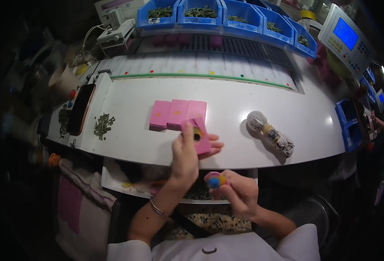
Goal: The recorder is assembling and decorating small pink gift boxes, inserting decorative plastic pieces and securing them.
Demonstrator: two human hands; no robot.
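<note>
My left hand (185,157) is closed around a pink rectangular block (204,146), thumb on its near face and fingertips showing past its right side. A dark opening edged with yellow-green shows in that block. Lower and to the right, my right hand (242,192) pinches a small piece with blue, yellow and pink parts (215,181), whose kind I cannot make out. Just beyond the left hand, pink blocks (177,113) with small yellow marks lie side by side on the white worktop (135,148).
A cloth pouch tied with a tan band (266,129) lies at the right. Small green pieces (104,126) and a phone (81,108) are at the left. Blue bins (244,28) line the back, beside a keypad device with a blue screen (345,35). An open drawer (126,188) sits below the edge.
</note>
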